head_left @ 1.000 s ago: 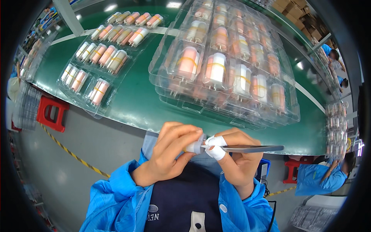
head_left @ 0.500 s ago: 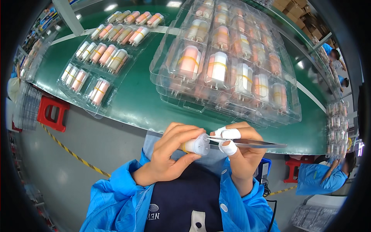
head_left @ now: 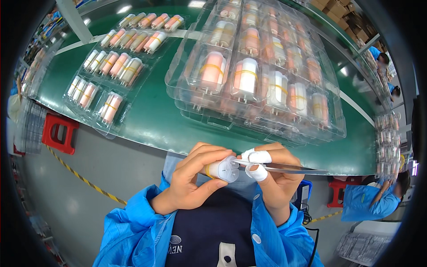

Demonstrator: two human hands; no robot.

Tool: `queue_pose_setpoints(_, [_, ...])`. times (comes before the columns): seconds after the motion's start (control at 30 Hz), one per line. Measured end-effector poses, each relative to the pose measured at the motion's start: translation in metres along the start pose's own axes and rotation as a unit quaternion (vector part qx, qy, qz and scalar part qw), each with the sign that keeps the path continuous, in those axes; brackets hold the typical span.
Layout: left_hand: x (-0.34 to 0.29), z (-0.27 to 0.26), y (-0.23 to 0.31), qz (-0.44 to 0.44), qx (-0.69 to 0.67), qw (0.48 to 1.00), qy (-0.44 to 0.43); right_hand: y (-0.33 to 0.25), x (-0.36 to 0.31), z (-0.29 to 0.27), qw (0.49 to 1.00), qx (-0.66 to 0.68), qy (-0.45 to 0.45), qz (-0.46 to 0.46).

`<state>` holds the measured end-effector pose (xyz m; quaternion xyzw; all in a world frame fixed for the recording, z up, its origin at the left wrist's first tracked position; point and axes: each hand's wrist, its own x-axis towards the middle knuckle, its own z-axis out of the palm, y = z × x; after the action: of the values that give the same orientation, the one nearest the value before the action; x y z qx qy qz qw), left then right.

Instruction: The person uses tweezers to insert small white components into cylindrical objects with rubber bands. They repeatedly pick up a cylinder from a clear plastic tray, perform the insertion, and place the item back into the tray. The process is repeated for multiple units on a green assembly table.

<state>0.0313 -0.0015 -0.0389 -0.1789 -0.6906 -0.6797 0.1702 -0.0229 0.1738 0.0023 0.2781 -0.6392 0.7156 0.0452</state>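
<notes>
My left hand (head_left: 190,180) is wrapped round a bundle of white tubes (head_left: 221,170) with a yellow band, its clear capped end turned toward my right hand. White tape covers the fingertips of my right hand (head_left: 275,171). Pinched in those fingers is a pair of metal tweezers (head_left: 293,168), lying nearly level. The tweezers' tips reach the capped end of the bundle; whether they grip anything there is too small to tell. Both hands are in front of the table's near edge.
On the green table (head_left: 151,120), a stack of clear plastic trays (head_left: 213,100) holds banded pink and white tube bundles. Another clear tray (head_left: 95,116) with similar bundles is at the left. Red stools (head_left: 61,133) stand on the floor, and a co-worker in blue (head_left: 371,200) sits at right.
My right hand and the tweezers have shifted slightly left, and the bundle's capped end has turned a little more into view. The left hand keeps its hold.
</notes>
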Motion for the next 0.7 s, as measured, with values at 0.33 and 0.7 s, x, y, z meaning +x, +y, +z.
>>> queue_pose_setpoints(0.33, [-0.001, 0.0, -0.001, 0.01, -0.003, 1.0, 0.003, 0.0, -0.001, 0.001, 1.0, 0.006, 0.0, -0.008])
queue_pose_setpoints(0.7, [0.001, -0.001, 0.001, 0.03, 0.092, 0.995, -0.016, -0.018, 0.017, -0.004, 0.985, -0.127, -0.112, -0.004])
